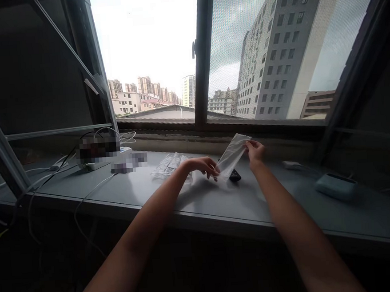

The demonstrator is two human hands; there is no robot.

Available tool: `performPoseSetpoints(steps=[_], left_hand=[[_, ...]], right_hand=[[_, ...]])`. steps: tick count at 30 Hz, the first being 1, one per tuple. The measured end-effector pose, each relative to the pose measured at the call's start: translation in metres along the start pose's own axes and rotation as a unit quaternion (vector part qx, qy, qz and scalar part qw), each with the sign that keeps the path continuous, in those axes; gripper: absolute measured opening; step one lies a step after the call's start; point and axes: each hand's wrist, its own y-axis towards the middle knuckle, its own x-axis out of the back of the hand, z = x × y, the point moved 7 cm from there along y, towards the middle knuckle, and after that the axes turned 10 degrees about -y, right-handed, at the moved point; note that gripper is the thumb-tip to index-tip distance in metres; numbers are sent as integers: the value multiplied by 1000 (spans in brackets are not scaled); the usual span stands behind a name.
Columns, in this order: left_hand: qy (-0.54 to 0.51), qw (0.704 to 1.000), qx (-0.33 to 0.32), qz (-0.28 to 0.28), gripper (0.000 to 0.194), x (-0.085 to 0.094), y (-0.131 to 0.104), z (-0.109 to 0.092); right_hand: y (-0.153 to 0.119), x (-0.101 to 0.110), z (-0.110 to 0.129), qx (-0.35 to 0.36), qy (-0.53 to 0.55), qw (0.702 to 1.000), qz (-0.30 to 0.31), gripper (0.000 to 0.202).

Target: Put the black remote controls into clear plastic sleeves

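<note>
A clear plastic bag is stretched at a slant between my two hands above the grey table. My right hand pinches its upper right corner. At the lower left end, my left hand has its fingers closed on the bag's edge. Behind and beneath the bag, a black remote control lies on the table, partly covered by it. A pile of clear plastic bags rests just left of my left hand, partly hidden by my left forearm.
The grey table runs below a window. Cables and a white power strip sit at the left, near a metal frame. A pale blue box-like device and a white plug are at the right.
</note>
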Motion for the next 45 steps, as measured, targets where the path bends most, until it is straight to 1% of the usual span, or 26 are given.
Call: performPoseSetpoints(steps=[3, 6, 8, 9, 12, 15, 18, 20, 22, 24, 26, 28, 30, 31, 33, 35, 39, 42, 45], left_hand=[[22, 999, 27, 27, 36, -5, -2, 3], [33, 998, 38, 41, 38, -8, -3, 3], [22, 999, 39, 31, 44, -7, -3, 3], [10, 999, 36, 18, 47, -5, -2, 3], [-23, 998, 14, -61, 53, 6, 5, 5], [-16, 991, -9, -131, 49, 16, 11, 8], [-10, 987, -19, -159, 39, 21, 12, 9], [-16, 982, -10, -185, 29, 26, 10, 10], [-25, 972, 9, -233, 20, 35, 5, 14], [-18, 956, 33, -292, 19, 45, -1, 19], [30, 936, 61, -346, 22, 53, -7, 23], [122, 912, 93, -381, 22, 56, -12, 22], [216, 892, 118, -379, 21, 52, -12, 19], [250, 887, 127, -367, 20, 49, -11, 17], [285, 887, 142, -334, 21, 40, -9, 13], [297, 891, 151, -309, 24, 33, -9, 10], [300, 899, 149, -281, 27, 24, -8, 5], [298, 904, 140, -272, 30, 22, -5, 6], [299, 906, 131, -269, 32, 22, 0, 10]], right_hand=[[3, 5, -2, 11, -17, 1000, -16, 3], [7, 7, -4, 14, -47, 999, -18, 7], [7, 5, -7, 15, -70, 997, -1, 9], [7, 2, -7, 16, -81, 997, 13, 10], [3, -12, -9, 25, -109, 992, 63, 17], [-3, -25, -9, 47, -135, 984, 109, 26], [-10, -33, -9, 71, -180, 971, 139, 33], [-12, -31, -7, 93, -237, 958, 133, 36], [-15, -27, -3, 114, -304, 939, 116, 34], [-17, -25, -1, 127, -358, 918, 111, 25], [-21, -26, 1, 133, -397, 899, 124, 15], [-26, -29, 3, 138, -427, 882, 147, 10], [-31, -33, 4, 143, -450, 865, 169, 8], [-33, -34, 4, 144, -461, 858, 177, 7], [-36, -35, 3, 143, -480, 844, 190, 6], [-37, -37, 0, 138, -494, 834, 205, 6], [-36, -42, -10, 128, -509, 817, 238, 6], [-34, -46, -18, 120, -507, 811, 267, 6], [-33, -49, -21, 118, -500, 812, 279, 6]])
